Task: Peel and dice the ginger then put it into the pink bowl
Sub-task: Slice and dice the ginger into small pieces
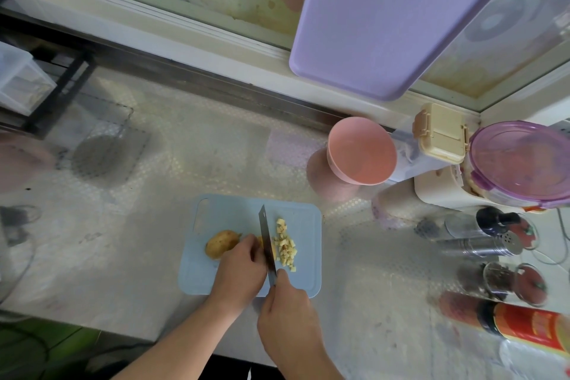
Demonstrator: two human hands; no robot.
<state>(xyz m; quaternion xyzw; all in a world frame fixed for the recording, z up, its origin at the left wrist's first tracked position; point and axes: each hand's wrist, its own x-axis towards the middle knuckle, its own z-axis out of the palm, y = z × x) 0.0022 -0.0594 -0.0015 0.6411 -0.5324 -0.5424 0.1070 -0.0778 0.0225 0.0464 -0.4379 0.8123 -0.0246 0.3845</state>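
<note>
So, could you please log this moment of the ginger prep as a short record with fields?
Surface: pale blue plastic cutting board on the counter
Left hand: pressing down on the partly unpeeled ginger root
Right hand: gripping the steel kitchen knife, blade on the ginger
Diced ginger: small pile right of the blade, on the board
Round pink bowl: behind the board to the right, empty
Stage: dicing under way, nothing transferred

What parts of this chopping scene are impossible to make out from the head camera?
- Ginger under the cut: the left hand and knife cover the strip being sliced.
- Knife handle: buried in the right hand.
- Peel: whether the unpeeled-looking ginger piece is fully skinned underneath, unseen.
- Pink bowl: its bottom is hazy.
- Red bottle: label blurred, cut off by the right edge.
</note>
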